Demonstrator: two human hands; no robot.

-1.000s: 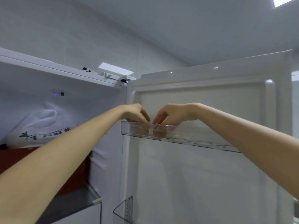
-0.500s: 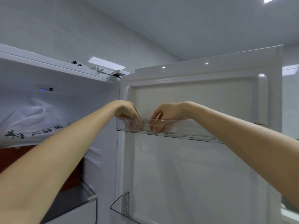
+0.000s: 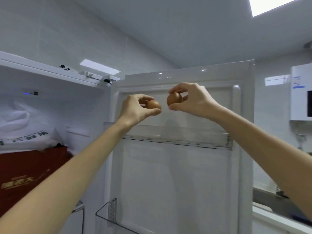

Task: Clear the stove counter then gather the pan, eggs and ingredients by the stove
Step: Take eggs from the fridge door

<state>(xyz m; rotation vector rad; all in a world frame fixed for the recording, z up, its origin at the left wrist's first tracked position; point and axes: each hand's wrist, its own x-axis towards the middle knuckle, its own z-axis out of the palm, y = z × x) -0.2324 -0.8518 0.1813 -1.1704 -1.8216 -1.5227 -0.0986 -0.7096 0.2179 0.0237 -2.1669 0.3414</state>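
The left hand [image 3: 135,110] pinches a brown egg [image 3: 152,104] between thumb and curled fingers, and the right hand [image 3: 194,102] grips a second brown egg [image 3: 173,98] the same way, both held in front of the open fridge door [image 3: 177,183], above its clear top shelf [image 3: 177,135]. The two eggs are close together but apart, the left one slightly lower, each at the fingertips on the inner side of its hand. To the left, inside the fridge, a white bag [image 3: 25,125] lies on a red box [image 3: 25,174].
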